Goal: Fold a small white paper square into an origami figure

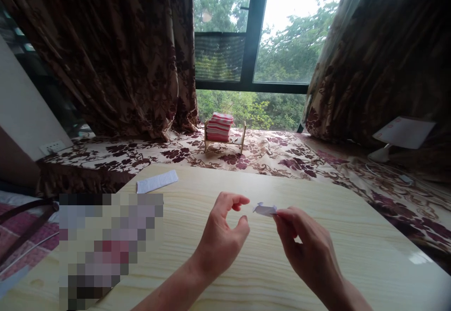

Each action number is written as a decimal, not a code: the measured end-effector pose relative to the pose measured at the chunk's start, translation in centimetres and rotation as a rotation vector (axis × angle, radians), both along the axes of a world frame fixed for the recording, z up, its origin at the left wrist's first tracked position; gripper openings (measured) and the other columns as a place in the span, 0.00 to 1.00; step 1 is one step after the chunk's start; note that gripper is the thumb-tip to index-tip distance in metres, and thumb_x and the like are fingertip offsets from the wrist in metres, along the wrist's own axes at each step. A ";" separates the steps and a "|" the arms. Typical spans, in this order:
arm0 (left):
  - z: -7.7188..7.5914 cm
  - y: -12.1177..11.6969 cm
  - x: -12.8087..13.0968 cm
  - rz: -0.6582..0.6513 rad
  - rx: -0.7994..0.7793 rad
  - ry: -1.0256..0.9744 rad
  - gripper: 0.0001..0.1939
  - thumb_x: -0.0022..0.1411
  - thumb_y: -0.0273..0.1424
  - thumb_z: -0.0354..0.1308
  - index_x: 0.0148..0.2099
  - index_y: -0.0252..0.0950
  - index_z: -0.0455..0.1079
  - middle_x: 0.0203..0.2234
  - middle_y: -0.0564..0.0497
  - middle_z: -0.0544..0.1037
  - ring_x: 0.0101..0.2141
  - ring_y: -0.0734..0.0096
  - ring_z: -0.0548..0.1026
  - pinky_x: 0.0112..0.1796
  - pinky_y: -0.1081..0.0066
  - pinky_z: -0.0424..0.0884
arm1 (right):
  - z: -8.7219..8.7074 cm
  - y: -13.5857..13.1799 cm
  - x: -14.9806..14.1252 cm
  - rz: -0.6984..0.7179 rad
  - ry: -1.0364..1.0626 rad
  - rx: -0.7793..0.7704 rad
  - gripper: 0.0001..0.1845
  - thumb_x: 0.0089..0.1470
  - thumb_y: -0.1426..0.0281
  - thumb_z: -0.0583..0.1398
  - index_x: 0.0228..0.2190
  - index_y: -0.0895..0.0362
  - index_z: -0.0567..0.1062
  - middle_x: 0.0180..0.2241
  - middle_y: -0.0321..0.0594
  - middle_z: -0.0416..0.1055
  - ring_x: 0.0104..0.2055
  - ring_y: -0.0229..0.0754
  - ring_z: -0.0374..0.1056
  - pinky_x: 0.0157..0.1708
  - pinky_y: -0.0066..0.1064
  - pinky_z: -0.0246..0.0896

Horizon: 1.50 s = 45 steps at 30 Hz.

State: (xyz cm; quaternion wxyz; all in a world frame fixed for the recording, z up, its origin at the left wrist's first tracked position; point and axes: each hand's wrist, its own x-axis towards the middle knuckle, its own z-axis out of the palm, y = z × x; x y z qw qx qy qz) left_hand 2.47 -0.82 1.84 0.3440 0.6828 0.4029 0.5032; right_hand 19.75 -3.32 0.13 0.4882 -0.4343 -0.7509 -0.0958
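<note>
A small folded piece of white paper [266, 210] with pointed corners is pinched at its right end between the thumb and fingers of my right hand [310, 243]. It is held above the pale wooden table [352, 273]. To the left of the paper is my left hand [227, 231], its thumb and fingers curved apart with a gap between them. Nothing is in that hand, and it does not touch the paper. A flat white strip [157, 181], perhaps paper with faint lines, lies near the table's far left edge.
A pixelated patch [112, 250] covers something on the table's left. Behind the table, a small wooden rack [243, 137] with folded red-and-white striped cloths [220, 127] stands on a floral-covered ledge [176, 153]. A white lamp [403, 132] with a cord is at right.
</note>
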 end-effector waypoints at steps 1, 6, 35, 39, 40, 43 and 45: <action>0.0 -0.1 0.1 -0.015 0.028 0.010 0.14 0.51 0.19 0.53 0.42 0.35 0.68 0.36 0.50 0.70 0.38 0.70 0.69 0.43 0.70 0.65 | 0.2 -0.1 0.0 0.010 -0.017 0.013 0.06 0.54 0.80 0.56 0.33 0.58 0.67 0.23 0.34 0.63 0.23 0.33 0.57 0.25 0.25 0.53; 0.4 -0.6 0.5 -0.072 0.024 -0.047 0.06 0.55 0.25 0.57 0.37 0.35 0.69 0.35 0.50 0.70 0.39 0.69 0.69 0.44 0.69 0.64 | 0.2 -0.5 -1.1 0.077 0.145 -0.086 0.06 0.56 0.78 0.55 0.33 0.55 0.68 0.22 0.33 0.64 0.22 0.33 0.59 0.24 0.24 0.55; 0.4 -0.2 0.4 -0.319 -0.446 -0.150 0.14 0.60 0.34 0.52 0.31 0.30 0.75 0.24 0.49 0.75 0.29 0.70 0.69 0.34 0.71 0.64 | -0.2 -0.1 -1.7 0.133 0.396 -0.367 0.03 0.54 0.71 0.57 0.28 0.56 0.69 0.26 0.36 0.66 0.28 0.37 0.62 0.28 0.29 0.60; 0.5 -0.2 0.4 -0.274 -0.405 -0.104 0.14 0.60 0.33 0.51 0.31 0.31 0.74 0.25 0.49 0.75 0.30 0.69 0.70 0.35 0.71 0.64 | -0.2 -0.2 -1.8 0.142 0.356 -0.316 0.03 0.55 0.73 0.57 0.29 0.56 0.68 0.26 0.36 0.65 0.28 0.37 0.61 0.28 0.29 0.59; 0.5 -0.2 0.4 -0.240 -0.370 -0.079 0.13 0.59 0.32 0.52 0.31 0.31 0.74 0.26 0.49 0.75 0.31 0.69 0.70 0.36 0.70 0.64 | -0.2 -0.2 -1.8 0.142 0.343 -0.306 0.03 0.54 0.74 0.57 0.29 0.56 0.68 0.27 0.36 0.65 0.28 0.37 0.61 0.28 0.29 0.59; 0.5 -0.2 0.3 -0.158 -0.230 0.017 0.11 0.58 0.31 0.53 0.30 0.33 0.75 0.27 0.50 0.74 0.33 0.68 0.70 0.38 0.71 0.64 | -0.2 -0.2 -1.9 0.140 0.304 -0.283 0.04 0.54 0.75 0.57 0.29 0.56 0.68 0.27 0.36 0.65 0.29 0.37 0.62 0.28 0.29 0.60; 0.5 -0.2 0.2 -0.171 -0.192 0.044 0.12 0.59 0.31 0.52 0.28 0.34 0.74 0.26 0.50 0.73 0.32 0.69 0.70 0.36 0.72 0.64 | -0.1 -0.2 -1.9 0.137 0.287 -0.272 0.03 0.54 0.75 0.57 0.29 0.56 0.68 0.27 0.36 0.65 0.29 0.37 0.62 0.27 0.29 0.60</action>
